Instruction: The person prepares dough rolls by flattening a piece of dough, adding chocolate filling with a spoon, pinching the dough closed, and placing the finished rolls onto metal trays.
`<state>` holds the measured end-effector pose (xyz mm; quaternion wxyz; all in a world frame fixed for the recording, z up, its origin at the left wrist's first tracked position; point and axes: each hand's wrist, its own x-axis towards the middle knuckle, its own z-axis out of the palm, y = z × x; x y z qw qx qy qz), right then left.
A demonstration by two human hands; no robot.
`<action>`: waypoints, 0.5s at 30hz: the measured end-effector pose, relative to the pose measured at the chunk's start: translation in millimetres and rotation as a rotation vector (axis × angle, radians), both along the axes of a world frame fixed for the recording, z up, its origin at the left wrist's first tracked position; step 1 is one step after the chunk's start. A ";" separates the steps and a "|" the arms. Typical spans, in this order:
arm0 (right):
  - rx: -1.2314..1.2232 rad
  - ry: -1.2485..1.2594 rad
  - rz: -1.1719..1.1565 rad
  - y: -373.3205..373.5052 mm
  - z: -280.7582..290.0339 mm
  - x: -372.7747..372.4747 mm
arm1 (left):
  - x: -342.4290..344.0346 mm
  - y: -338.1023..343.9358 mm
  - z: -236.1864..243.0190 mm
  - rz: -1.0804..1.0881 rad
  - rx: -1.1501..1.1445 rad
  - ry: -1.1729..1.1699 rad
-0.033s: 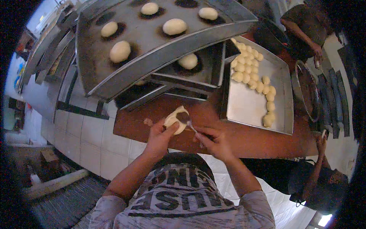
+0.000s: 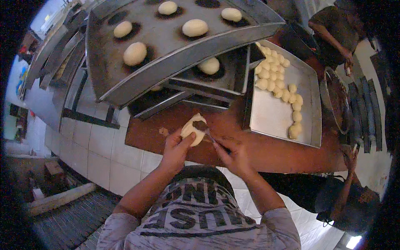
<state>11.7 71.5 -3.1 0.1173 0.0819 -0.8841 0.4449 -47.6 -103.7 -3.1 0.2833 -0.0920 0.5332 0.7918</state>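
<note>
So on the left there's a big dark grey metal tray with a raised rim [image 2: 187, 58], carrying plump, cream-coloured oval dough pieces [image 2: 135, 53] set well apart, with more trays stacked under it. Below that is the reddish-brown worktop [image 2: 287, 158].

Moving right, the bare left hand [image 2: 177, 146] has its grip closed around a pale flattened oval of dough [image 2: 187, 131], thumb across the top, and it looks held up over the near edge of the worktop, not resting on it. On its face sits a lump of dark brown filling [image 2: 201, 124], and a thin silvery metal spoon-like tool [image 2: 209, 134] reaches in right beside it. I can't tell if the tip is under the filling or just touching. The right hand [image 2: 234, 155] has the handle in a pinching grip.

Tiny change from the previous frame: the dark patch has a different outline and the dough looks like a longer, flatter oval. I'd read that as filling being worked onto dough that isn't closed up yet.

Further right, a shiny silver square-cornered metal tray [image 2: 271, 114] has small round pale-yellow dough balls [image 2: 296, 116] touching each other in a cluster with a trailing line. Far right, a co-worker's hand [image 2: 351, 157] is near the worktop's end.
</note>
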 end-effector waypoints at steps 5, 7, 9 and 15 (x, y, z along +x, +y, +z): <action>0.431 0.040 0.101 -21.1 -28.2 3.1 | 1.2 -31.6 -4.8 0.254 0.515 -0.132; 0.409 -0.040 0.124 -10.0 -45.2 10.1 | 0.7 -47.1 -4.3 0.320 0.541 -0.157; 0.365 -0.215 0.128 11.3 -59.5 20.6 | 4.4 -54.8 -5.8 0.359 0.431 -0.022; 0.645 -0.091 0.127 22.1 -2.8 -20.0 | 30.7 -23.5 -2.4 0.059 0.407 0.003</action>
